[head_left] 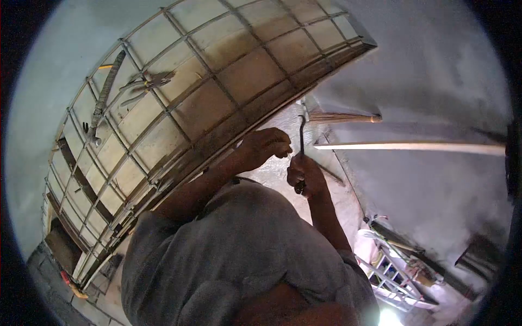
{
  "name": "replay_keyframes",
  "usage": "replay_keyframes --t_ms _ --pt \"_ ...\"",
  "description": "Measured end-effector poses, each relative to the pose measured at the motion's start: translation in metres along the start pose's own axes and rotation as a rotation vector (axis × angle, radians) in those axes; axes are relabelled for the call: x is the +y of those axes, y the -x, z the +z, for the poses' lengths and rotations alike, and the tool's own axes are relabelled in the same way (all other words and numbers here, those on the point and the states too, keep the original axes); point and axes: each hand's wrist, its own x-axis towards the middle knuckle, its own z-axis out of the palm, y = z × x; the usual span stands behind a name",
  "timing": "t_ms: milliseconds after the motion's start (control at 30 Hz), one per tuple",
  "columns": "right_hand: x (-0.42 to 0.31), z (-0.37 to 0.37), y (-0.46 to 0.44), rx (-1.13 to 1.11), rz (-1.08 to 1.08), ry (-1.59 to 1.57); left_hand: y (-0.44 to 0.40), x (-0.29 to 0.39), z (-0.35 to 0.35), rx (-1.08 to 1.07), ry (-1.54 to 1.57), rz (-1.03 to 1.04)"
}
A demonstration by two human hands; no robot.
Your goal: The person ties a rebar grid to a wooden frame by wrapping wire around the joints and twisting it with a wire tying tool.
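Observation:
My right hand (308, 176) is closed around the handle of a rebar tying hook (302, 136), its thin dark shaft pointing up and bent at the tip. Just left of it, my left hand (266, 148) has its fingers curled together; what they pinch, if anything, is too small to make out. Both hands are in front of my body, beside the edge of a boarded form with a grid of steel bars (215, 77) tied across it. On the grid lie a hammer (107, 92) with a wrapped handle and dark pliers (149, 81).
A broom (345, 117) and a long pale wooden strip (408, 146) are to the right of the hands, near a grey wall (435, 92). A stepladder (389, 271) stands at lower right. A red-and-yellow handled tool (73, 285) is at lower left.

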Motion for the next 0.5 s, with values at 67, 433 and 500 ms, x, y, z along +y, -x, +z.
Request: replay_keyframes --t_ms 67,433,500 --pt "-0.026 0.011 -0.014 0.198 -0.034 0.237 -0.023 -0.01 -0.011 0.019 -0.023 0.069" --pt "-0.128 0.008 -0.07 0.377 -0.088 0.827 -0.103 0.004 -0.004 0.468 0.155 0.005" --pt "-0.157 0.01 -0.088 0.364 -0.119 0.837 -0.117 0.022 -0.009 0.589 0.381 -0.056"
